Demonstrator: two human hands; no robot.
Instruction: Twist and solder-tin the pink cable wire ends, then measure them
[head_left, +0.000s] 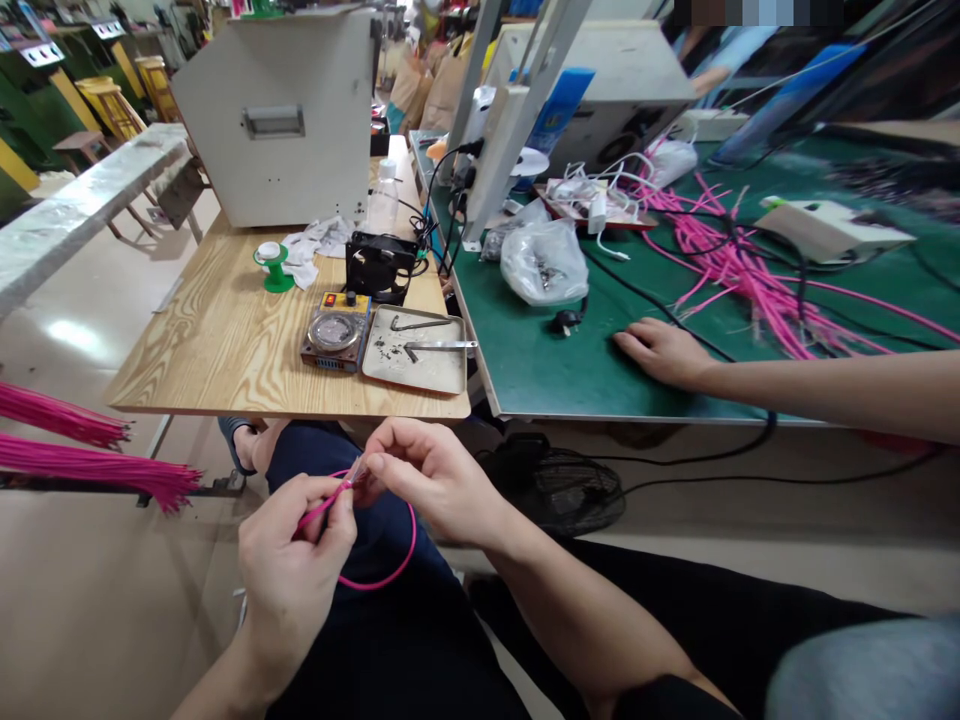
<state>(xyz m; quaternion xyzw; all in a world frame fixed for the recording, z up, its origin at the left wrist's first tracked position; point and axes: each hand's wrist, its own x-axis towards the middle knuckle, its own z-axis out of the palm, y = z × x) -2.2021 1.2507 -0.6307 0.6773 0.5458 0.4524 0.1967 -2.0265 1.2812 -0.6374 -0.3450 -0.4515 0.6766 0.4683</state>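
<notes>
My left hand point(292, 560) is closed in a pinch on a pink wire point(375, 580) that loops down over my lap. My right hand point(427, 475) is also closed, its fingertips pinching a small clear piece point(355, 470) at the wire's end, right against my left fingers. Both hands hover above my dark trousers, below the front edge of a wooden table point(240, 350).
On the wooden table sit a solder pot point(335, 333), a metal tray point(416, 350) with tools, a small fan point(380, 266), a green spool point(274, 266) and a grey box point(277, 110). Another person's hand point(660, 352) rests on the green bench point(570, 370) beside pink wires point(735, 265). Pink wire bundles point(82, 450) lie at left.
</notes>
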